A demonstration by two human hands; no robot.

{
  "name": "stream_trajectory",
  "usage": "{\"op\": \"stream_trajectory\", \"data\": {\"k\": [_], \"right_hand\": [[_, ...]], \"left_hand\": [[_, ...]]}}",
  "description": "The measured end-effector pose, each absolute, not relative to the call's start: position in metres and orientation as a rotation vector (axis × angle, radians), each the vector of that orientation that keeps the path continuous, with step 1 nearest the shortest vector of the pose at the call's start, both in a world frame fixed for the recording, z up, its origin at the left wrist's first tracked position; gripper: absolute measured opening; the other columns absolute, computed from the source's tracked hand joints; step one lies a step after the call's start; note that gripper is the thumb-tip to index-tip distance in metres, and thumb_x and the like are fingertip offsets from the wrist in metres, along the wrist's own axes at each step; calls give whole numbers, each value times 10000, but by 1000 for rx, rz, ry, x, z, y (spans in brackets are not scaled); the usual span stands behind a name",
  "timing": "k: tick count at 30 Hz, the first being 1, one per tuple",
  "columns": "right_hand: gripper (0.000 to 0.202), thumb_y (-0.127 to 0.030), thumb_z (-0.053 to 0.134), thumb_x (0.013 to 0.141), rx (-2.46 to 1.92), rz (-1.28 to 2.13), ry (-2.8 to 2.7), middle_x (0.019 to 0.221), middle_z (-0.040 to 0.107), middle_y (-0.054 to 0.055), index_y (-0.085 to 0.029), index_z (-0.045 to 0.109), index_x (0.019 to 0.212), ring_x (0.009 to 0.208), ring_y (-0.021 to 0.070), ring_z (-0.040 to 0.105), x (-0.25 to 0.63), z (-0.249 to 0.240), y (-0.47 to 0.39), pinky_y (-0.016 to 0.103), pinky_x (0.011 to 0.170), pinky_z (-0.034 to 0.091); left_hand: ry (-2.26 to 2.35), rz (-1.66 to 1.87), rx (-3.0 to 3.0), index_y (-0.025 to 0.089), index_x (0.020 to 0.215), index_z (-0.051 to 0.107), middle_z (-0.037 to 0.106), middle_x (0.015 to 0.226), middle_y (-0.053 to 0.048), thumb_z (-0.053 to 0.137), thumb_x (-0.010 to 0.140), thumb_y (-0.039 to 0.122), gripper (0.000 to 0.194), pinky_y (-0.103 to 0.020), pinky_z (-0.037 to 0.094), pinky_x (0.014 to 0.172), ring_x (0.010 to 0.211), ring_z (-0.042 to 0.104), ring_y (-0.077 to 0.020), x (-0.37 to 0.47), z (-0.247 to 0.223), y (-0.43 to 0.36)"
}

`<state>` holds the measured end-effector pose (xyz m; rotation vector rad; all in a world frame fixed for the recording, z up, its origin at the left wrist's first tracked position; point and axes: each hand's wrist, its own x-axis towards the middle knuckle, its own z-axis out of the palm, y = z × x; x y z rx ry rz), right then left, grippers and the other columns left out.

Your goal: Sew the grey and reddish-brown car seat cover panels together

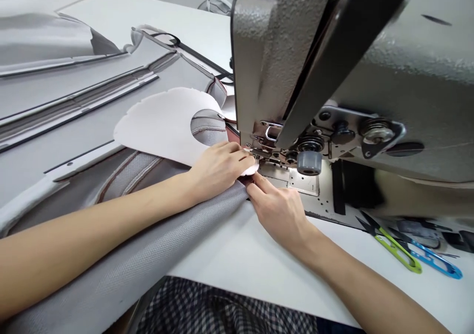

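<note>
A large grey fabric cover (159, 240) with ribbed seams spreads from the left to the sewing machine's needle area. On top of it lies a white curved panel (159, 124) with a notched edge and a round hole. My left hand (220, 168) is closed over the panel's narrow end beside the presser foot, its fingers bent together. Just in front, my right hand (277, 210) pinches the layered fabric edge close to the needle plate (303, 181). The fingertips of both hands nearly meet, and the needle itself is hidden.
The grey sewing machine (281, 42) towers over the right side. Green thread snips (400, 252) and blue thread snips (437, 260) lie on the white table (218, 255) to the right. More fabric with dark-edged strips (81, 104) covers the table at left.
</note>
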<state>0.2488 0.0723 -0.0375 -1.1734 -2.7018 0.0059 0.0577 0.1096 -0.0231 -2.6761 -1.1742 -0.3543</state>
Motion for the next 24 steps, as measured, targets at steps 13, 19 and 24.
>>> {"op": "stream_trajectory", "data": {"k": [13, 19, 24], "right_hand": [[353, -119, 407, 949, -1231, -95, -2828, 1475, 520, 105, -211, 701, 1122, 524, 109, 626, 245, -36, 71, 267, 430, 365], [420, -47, 412, 879, -1149, -170, -2827, 1452, 538, 59, -208, 708, 1129, 540, 127, 654, 246, -34, 65, 271, 444, 433], [396, -64, 395, 893, -1172, -170, -2843, 1425, 567, 76, -187, 710, 1098, 562, 152, 678, 244, -31, 62, 277, 435, 449]], "left_hand": [[-1128, -258, -2753, 173, 887, 680, 714, 881, -28, 522, 823, 15, 232, -332, 439, 707, 792, 617, -204, 56, -21, 113], [-1193, -274, -2865, 170, 929, 689, 718, 971, -40, 502, 844, 38, 244, -321, 462, 783, 901, 622, -209, 53, -16, 108], [-1342, -349, -3053, 203, 1069, 713, 716, 1032, -38, 460, 969, 194, 272, -322, 454, 851, 934, 612, -194, 46, -2, 113]]}}
